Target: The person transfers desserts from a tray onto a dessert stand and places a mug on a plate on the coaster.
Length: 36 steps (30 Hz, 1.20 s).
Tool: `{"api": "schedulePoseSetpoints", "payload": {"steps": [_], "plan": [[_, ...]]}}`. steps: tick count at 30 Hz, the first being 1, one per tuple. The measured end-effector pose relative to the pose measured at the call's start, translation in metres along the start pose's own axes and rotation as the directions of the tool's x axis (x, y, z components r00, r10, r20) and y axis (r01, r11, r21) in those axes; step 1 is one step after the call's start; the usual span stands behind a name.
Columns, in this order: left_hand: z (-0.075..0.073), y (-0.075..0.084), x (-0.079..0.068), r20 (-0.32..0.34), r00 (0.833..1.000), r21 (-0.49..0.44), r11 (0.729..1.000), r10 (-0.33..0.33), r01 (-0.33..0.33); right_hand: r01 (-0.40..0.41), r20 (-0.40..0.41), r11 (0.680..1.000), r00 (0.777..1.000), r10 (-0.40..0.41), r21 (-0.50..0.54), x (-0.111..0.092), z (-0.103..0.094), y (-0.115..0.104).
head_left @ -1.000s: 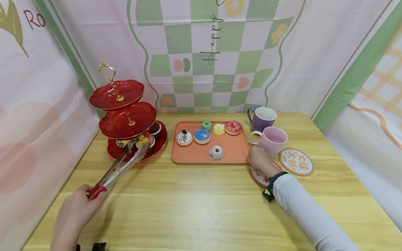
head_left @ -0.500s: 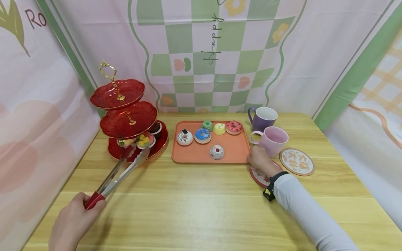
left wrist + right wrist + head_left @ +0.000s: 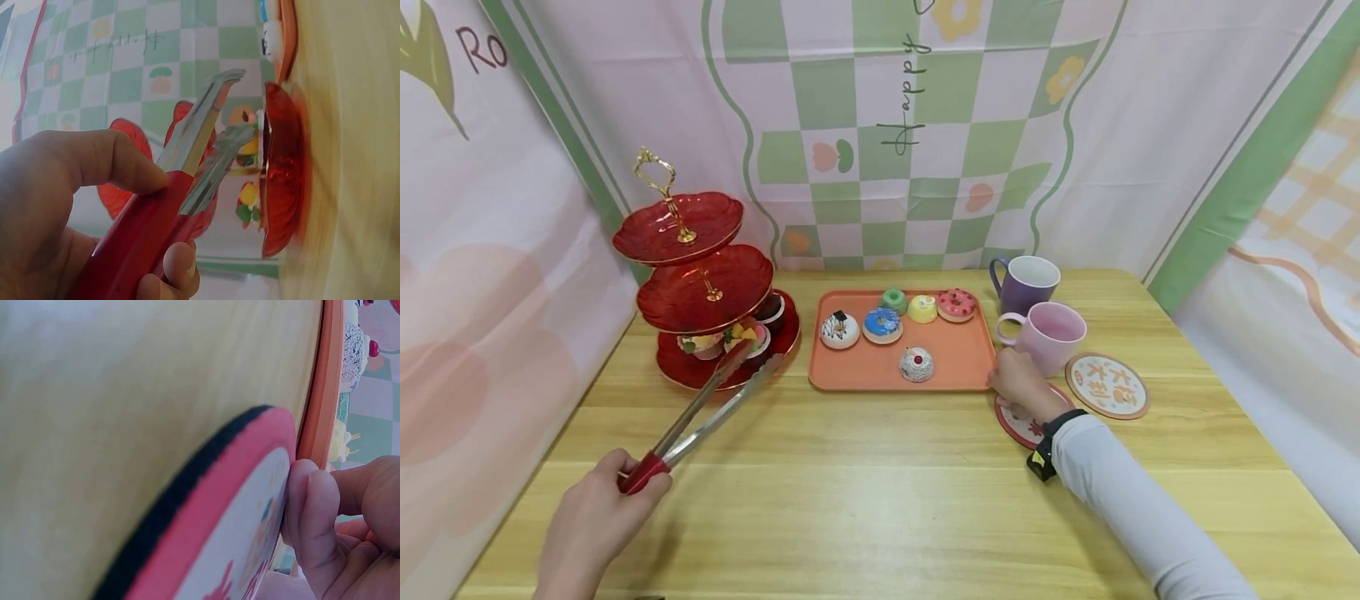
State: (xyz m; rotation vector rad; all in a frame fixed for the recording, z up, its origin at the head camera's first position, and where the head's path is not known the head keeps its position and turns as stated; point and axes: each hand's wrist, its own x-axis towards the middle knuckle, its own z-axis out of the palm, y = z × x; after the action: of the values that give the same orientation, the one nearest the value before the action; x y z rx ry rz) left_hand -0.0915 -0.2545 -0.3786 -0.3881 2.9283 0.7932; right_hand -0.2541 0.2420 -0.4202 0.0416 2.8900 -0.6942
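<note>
In my left hand I grip the red handles of metal tongs. Their arms stand apart, with the tips in front of a cupcake topped with yellow fruit on the bottom plate of a red tiered stand; whether they touch it I cannot tell. A paler cupcake and a chocolate one sit beside it. My right hand pinches the right front corner of an orange tray, above a red-rimmed coaster. Its fingertips lie against the tray's rim.
Several toy donuts and cakes, including a blue donut and a cherry-topped one, lie on the tray. A pink mug and a purple mug stand right of it, near another coaster. Printed cloth hangs behind the table.
My left hand dips slightly left, then moves right, carrying the spread tongs from the left of the fruit-topped cupcake to in front of it. My right hand stays at the tray corner.
</note>
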Motion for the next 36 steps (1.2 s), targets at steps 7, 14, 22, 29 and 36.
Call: {"api": "schedulePoseSetpoints", "payload": {"steps": [7,14,22,29,36], "plan": [[0.008,0.01,0.01,-0.009,0.998,-0.019,0.997,0.068,-0.068,-0.002,0.001,1.0,1.0,0.002,-0.004,-0.001,-0.002,-0.001],[0.016,0.018,0.024,-0.013,0.989,-0.047,0.988,0.147,-0.148,0.03,-0.022,0.999,0.999,-0.03,-0.029,0.001,-0.001,-0.001],[0.024,0.032,0.039,-0.041,0.966,-0.059,0.964,0.256,-0.258,0.028,-0.025,0.999,0.999,-0.029,-0.033,0.001,-0.001,0.0],[0.029,0.05,0.051,-0.072,0.938,-0.01,0.94,0.339,-0.341,0.068,-0.057,0.995,0.996,-0.073,-0.071,0.002,0.0,0.003],[0.035,0.06,0.055,-0.09,0.923,0.014,0.927,0.374,-0.375,0.066,-0.051,0.995,0.996,-0.07,-0.074,0.004,0.002,0.004]]}}
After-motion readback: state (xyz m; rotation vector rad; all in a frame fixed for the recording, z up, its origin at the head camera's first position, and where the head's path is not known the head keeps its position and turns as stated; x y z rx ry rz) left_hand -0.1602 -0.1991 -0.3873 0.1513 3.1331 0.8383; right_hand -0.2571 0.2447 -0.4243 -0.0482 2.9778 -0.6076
